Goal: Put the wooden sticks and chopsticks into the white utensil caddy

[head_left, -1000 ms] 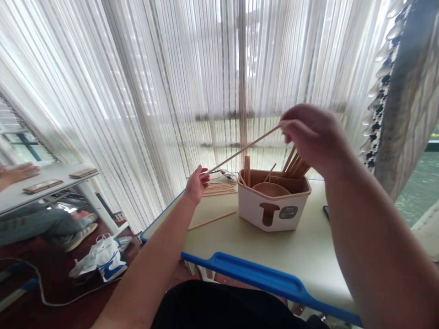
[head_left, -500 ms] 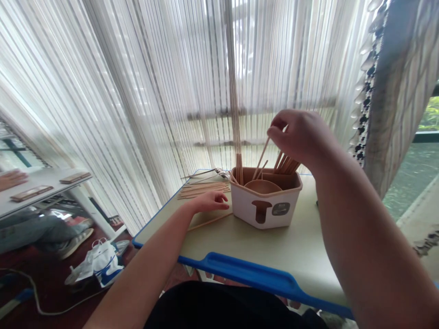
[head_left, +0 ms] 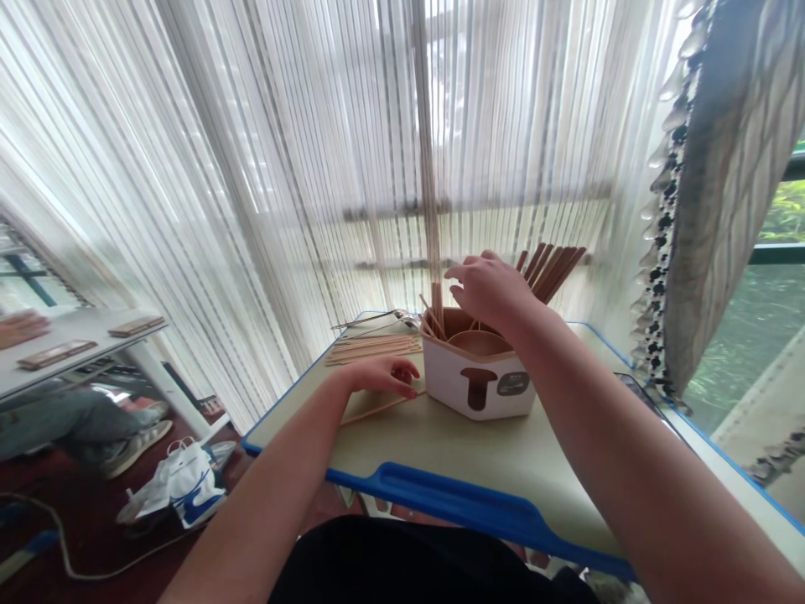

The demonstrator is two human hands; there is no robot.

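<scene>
Head view: from my remote seat, the left hand [head_left: 381,375] is half curled, thumb and fingertips parted, no grip visible. Below those fingertips lies one slim pale wooden stick [head_left: 381,409], flat on a cream, blue-edged table [head_left: 402,445]; can't tell if they touch. Its long axis slants away and rightward, toward a white box with a brown rim [head_left: 451,382]. Left hand is clearly nearer to it.

Right hand [head_left: 494,289] hangs over the box, fingertips slightly apart, nothing seen between them. Below and just left of them: upright tan wooden sticks [head_left: 437,306] in the box. Under the palm, a rounded brown bowl-like piece [head_left: 481,342]. Behind the knuckles, fanned dark-brown sticks [head_left: 557,268], lower ends hidden. Past the left fingers, a row of pale sticks [head_left: 371,348], then shiny metal utensils [head_left: 407,317].
</scene>
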